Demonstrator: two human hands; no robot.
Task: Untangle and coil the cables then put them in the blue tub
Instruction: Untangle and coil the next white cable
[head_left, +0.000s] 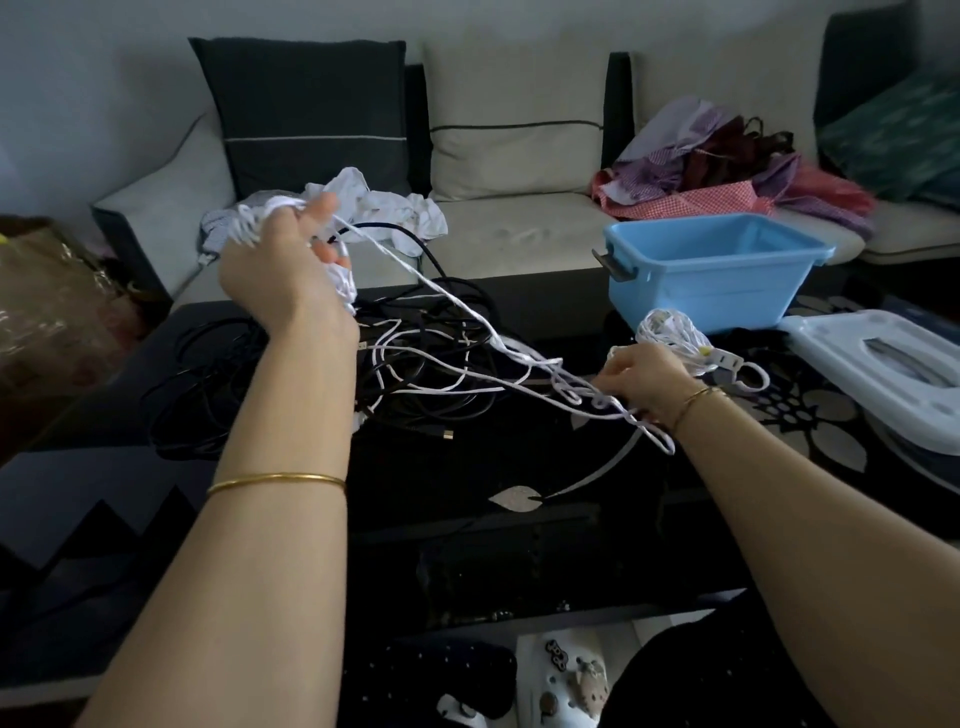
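Observation:
My left hand (283, 265) is raised above the dark table and grips several loops of a white cable (457, 306) wound around its fingers. The cable's loose length slants down to the right to my right hand (641, 382), which pinches a kinked stretch of it low over the table. Beneath, a tangle of black cables (291, 384) mixed with thin white ones lies on the table. A coiled white cable (675, 340) with a plug rests beside my right hand. The blue tub (670, 293) stands open at the table's far right, its inside looking bare.
A white tub lid (893, 374) lies on the table at the right. Behind the table runs a sofa (514, 228) with cushions, a white cloth (395, 208) and a heap of clothes (727, 171). A wrapped bundle (47, 312) sits at the left.

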